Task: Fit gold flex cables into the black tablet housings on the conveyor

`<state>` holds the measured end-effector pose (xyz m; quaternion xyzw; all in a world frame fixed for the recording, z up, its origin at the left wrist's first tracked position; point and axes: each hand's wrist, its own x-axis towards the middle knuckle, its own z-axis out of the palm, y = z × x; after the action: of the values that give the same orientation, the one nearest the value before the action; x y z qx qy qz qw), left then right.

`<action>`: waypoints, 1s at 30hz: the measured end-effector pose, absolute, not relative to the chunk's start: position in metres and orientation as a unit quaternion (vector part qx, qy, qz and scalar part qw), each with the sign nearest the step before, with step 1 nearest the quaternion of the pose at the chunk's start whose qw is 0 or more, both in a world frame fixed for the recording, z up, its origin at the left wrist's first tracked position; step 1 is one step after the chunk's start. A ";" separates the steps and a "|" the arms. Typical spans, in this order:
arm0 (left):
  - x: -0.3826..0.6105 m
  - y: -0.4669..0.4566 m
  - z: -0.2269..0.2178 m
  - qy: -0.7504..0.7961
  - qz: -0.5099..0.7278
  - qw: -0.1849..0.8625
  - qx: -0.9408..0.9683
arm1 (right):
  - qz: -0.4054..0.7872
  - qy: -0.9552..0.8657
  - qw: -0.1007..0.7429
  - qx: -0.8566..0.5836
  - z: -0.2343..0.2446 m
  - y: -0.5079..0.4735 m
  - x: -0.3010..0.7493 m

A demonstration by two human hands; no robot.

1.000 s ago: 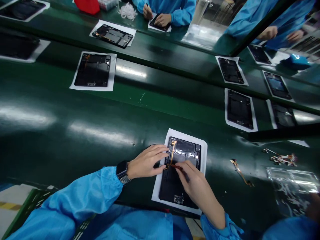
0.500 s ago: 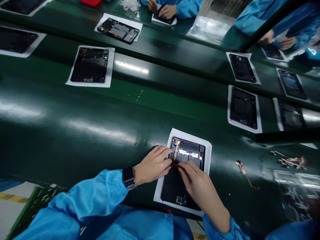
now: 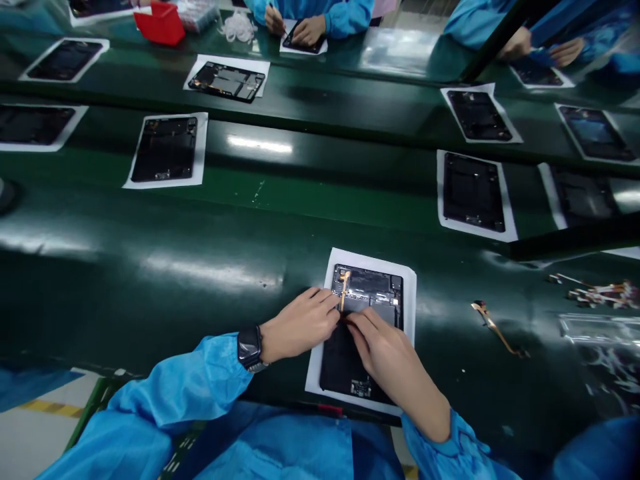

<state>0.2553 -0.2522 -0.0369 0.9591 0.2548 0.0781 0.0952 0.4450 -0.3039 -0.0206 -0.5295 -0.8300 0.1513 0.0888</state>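
An open black tablet body (image 3: 373, 300) lies on a white sheet (image 3: 409, 293) at the near edge of the green belt. An orange flex cable (image 3: 344, 288) runs down its left side. My left hand (image 3: 300, 323) rests at the tablet's left edge, fingertips touching the lower end of the cable. My right hand (image 3: 383, 347) lies over the tablet's middle, with thumb and forefinger pinched at the same end of the cable. Whether it holds a small tool is hidden.
A loose orange flex cable (image 3: 495, 327) lies to the right, with a pile of small parts (image 3: 600, 293) and a clear plastic bag (image 3: 595, 347) beyond. More tablets on white sheets (image 3: 165, 150) (image 3: 473, 193) ride the belt. Another person's hands (image 3: 300, 27) work across it, near a red bin (image 3: 160, 23).
My hands have drawn closer together at the cable's lower end. The view has tilted, so the belt and the tablets on it sit slightly lower and leftward.
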 end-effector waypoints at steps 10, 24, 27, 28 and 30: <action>0.270 -0.252 -0.020 0.225 -0.013 0.026 0.974 | 0.138 -0.828 0.104 -0.533 -0.026 -0.304 0.446; 0.234 -0.250 -0.046 0.287 0.138 0.227 0.920 | 0.102 -0.846 0.062 -0.520 -0.027 -0.308 0.431; 0.234 -0.254 -0.053 0.303 0.169 0.257 0.902 | 0.093 -0.852 0.061 -0.512 -0.029 -0.309 0.426; 0.234 -0.255 -0.054 0.305 0.178 0.263 0.898 | 0.092 -0.853 0.064 -0.511 -0.029 -0.310 0.425; 0.235 -0.256 -0.055 0.308 0.192 0.271 0.892 | 0.096 -0.851 0.070 -0.511 -0.029 -0.310 0.425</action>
<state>0.2346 -0.2564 -0.0550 0.8918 0.3076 0.1918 0.2707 0.4252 -0.3103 -0.0289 -0.5107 -0.8514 0.0961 0.0705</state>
